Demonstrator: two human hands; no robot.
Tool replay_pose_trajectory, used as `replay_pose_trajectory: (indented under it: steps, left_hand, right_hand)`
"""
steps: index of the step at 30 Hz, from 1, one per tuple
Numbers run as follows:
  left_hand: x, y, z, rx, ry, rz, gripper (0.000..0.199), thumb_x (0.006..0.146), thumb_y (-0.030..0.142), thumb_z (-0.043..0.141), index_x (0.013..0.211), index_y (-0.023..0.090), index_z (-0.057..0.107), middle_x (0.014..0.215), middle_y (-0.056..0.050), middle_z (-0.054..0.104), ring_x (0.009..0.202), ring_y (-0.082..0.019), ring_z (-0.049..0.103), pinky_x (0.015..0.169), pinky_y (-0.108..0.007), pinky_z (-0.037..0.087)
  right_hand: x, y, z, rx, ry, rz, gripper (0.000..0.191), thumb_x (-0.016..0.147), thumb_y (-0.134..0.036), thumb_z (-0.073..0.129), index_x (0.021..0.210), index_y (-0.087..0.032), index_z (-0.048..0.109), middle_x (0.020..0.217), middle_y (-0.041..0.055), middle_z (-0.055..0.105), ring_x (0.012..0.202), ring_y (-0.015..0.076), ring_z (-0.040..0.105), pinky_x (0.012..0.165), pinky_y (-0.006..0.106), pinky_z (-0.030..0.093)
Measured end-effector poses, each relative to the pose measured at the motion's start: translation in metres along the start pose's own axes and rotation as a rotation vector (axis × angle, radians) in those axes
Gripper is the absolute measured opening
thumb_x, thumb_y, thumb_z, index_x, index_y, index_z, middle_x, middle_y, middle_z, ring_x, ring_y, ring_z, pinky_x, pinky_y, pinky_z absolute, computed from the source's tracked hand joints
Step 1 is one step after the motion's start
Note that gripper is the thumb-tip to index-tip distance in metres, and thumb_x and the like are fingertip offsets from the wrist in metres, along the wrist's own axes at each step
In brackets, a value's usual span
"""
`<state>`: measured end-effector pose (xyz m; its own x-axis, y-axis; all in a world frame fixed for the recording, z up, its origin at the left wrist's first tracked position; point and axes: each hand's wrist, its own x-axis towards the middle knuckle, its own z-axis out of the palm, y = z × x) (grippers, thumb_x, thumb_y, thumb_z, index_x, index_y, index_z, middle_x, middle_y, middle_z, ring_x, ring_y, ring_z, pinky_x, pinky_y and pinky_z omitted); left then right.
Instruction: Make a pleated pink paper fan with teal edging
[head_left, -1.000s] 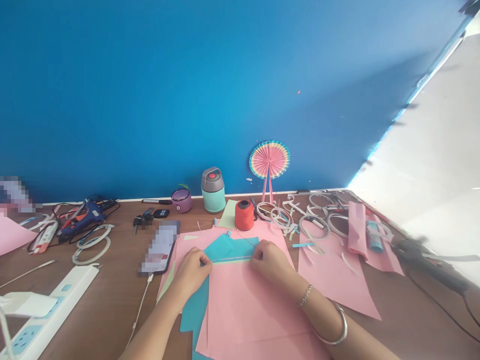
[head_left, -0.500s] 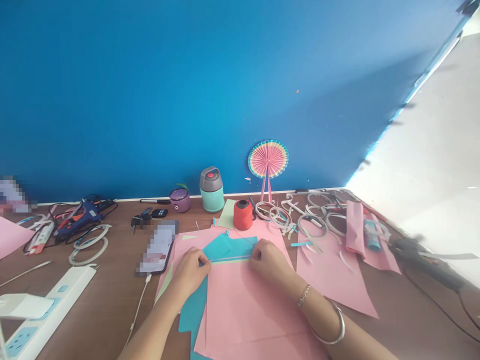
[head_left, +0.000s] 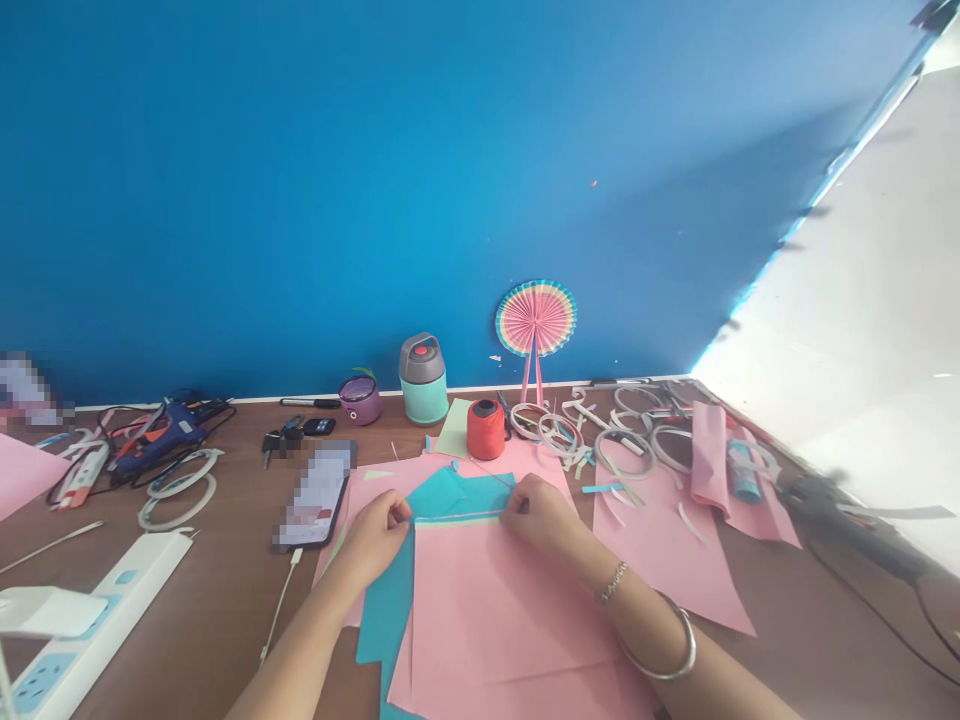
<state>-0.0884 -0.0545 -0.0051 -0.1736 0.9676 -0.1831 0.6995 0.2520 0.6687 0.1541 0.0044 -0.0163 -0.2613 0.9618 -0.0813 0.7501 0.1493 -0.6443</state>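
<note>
A pink paper sheet lies before me, with a narrow turquoise and pale band folded along its far edge. At the left end of that band, my left hand is closed, thumb and fingers pinched at the corner; its exact contact is hard to see. My right hand pinches the band's right end, its fingertips partly hidden. Turquoise paper sticks out under the sheet's left side. Beyond the band lie more turquoise pieces. A red thread spool stands behind them, its thread running toward my right hand.
Left of the papers are a phone on a cable, a power strip and a blue glue gun. A turquoise flask, purple cup and pleated paper fan stand behind. White rings and paper scraps lie right.
The band along the pink sheet's far edge looks narrower, with less of its striped colours showing. My left hand has shifted slightly left and away; my right hand has barely moved.
</note>
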Motion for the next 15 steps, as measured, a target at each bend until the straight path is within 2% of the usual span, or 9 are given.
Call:
replay_pose_trajectory:
  steps: [5, 8, 10, 15]
  left_hand:
    - [0.001, -0.001, -0.002, -0.062, -0.012, 0.019, 0.018, 0.073, 0.015, 0.040, 0.078, 0.020, 0.057, 0.071, 0.001, 0.058, 0.071, -0.017, 0.057, 0.063, -0.026, 0.041]
    - [-0.001, 0.003, -0.002, -0.091, -0.020, 0.057, 0.021, 0.080, 0.031, 0.040, 0.077, 0.020, 0.058, 0.079, -0.001, 0.062, 0.079, -0.020, 0.058, 0.069, -0.028, 0.043]
    - [-0.004, 0.006, -0.001, -0.058, -0.007, 0.080, 0.023, 0.078, 0.040, 0.046, 0.073, 0.020, 0.057, 0.079, -0.002, 0.061, 0.077, -0.020, 0.057, 0.068, -0.029, 0.042]
    - [-0.007, 0.008, 0.004, 0.058, 0.025, 0.097, 0.018, 0.075, 0.035, 0.050, 0.064, 0.021, 0.051, 0.081, -0.003, 0.057, 0.074, -0.019, 0.054, 0.069, -0.030, 0.040]
  right_hand:
    - [0.000, 0.000, 0.000, -0.002, -0.001, 0.022, 0.005, 0.062, -0.014, 0.056, 0.059, -0.016, 0.058, 0.074, 0.0036, 0.059, 0.061, 0.0127, 0.051, 0.051, 0.022, 0.034]
    - [0.001, 0.001, 0.000, 0.011, -0.010, 0.021, 0.004, 0.062, -0.014, 0.056, 0.058, -0.016, 0.058, 0.074, 0.0040, 0.060, 0.061, 0.0129, 0.052, 0.052, 0.021, 0.035]
    - [0.002, 0.003, 0.001, 0.022, -0.015, 0.022, 0.004, 0.061, -0.015, 0.056, 0.058, -0.016, 0.059, 0.074, 0.0043, 0.061, 0.061, 0.0131, 0.052, 0.052, 0.021, 0.035]
    - [0.003, 0.006, -0.002, 0.060, -0.043, 0.005, 0.007, 0.063, -0.015, 0.056, 0.058, -0.016, 0.061, 0.077, 0.0049, 0.063, 0.065, 0.0139, 0.054, 0.056, 0.021, 0.038]
